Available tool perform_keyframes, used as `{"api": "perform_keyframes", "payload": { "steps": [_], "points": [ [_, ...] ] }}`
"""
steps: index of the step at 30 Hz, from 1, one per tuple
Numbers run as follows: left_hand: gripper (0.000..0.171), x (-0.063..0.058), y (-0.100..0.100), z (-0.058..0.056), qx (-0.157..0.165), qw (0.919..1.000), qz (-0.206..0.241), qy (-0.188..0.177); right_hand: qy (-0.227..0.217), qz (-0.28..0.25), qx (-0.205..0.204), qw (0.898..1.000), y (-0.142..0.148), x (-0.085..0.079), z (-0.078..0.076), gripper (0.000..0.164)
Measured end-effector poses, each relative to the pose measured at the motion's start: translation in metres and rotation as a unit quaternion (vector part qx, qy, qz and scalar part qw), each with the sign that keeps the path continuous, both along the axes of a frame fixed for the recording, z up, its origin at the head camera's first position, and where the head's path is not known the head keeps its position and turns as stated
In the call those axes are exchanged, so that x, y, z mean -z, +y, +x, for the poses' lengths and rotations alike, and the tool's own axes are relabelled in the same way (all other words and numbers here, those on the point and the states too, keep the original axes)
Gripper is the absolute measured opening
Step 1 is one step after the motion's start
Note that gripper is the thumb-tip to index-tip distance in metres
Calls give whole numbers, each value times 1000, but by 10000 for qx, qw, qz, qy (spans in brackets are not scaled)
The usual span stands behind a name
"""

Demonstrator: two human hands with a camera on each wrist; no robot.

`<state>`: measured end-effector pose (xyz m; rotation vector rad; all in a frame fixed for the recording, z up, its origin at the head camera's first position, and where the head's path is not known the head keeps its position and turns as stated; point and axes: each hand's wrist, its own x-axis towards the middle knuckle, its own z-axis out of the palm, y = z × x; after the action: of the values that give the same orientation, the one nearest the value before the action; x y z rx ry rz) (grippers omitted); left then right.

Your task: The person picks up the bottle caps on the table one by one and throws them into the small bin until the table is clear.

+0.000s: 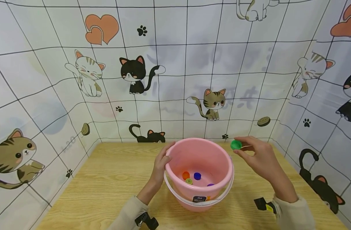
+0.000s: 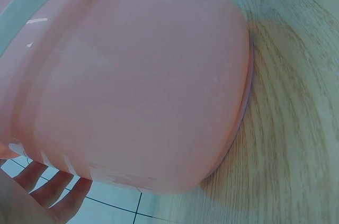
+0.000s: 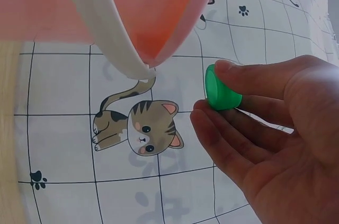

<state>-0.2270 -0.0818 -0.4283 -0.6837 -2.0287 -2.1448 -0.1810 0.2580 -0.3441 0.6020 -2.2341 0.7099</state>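
Observation:
A pink bucket (image 1: 199, 163) with a white handle (image 1: 198, 203) stands on the wooden table, its mouth tipped toward me. My left hand (image 1: 159, 166) grips the rim at the bucket's left side; in the left wrist view, its fingers (image 2: 55, 195) lie against the pink wall. Just right of the rim, my right hand (image 1: 258, 156) pinches a green bottle cap (image 1: 236, 144) between thumb and fingers. The right wrist view shows the same green cap (image 3: 220, 90) apart from the bucket. Inside the bucket lie an orange cap (image 1: 186, 175), a blue cap (image 1: 197, 176), a yellow-green cap (image 1: 188, 181) and a partly hidden purple-blue one.
The light wooden tabletop (image 1: 106, 185) spreads on both sides of the bucket. Behind and at both sides hangs a white gridded sheet (image 1: 169, 105) printed with cats, hearts and paw marks. Black straps with small devices sit on both wrists.

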Motion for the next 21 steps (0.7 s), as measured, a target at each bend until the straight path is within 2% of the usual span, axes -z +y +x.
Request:
{"api": "perform_keyframes", "payload": {
  "steps": [21],
  "points": [
    [58, 1, 0, -1, 87, 9999, 80, 16, 63, 3, -112, 9999, -1, -2, 2, 46]
  ]
}}
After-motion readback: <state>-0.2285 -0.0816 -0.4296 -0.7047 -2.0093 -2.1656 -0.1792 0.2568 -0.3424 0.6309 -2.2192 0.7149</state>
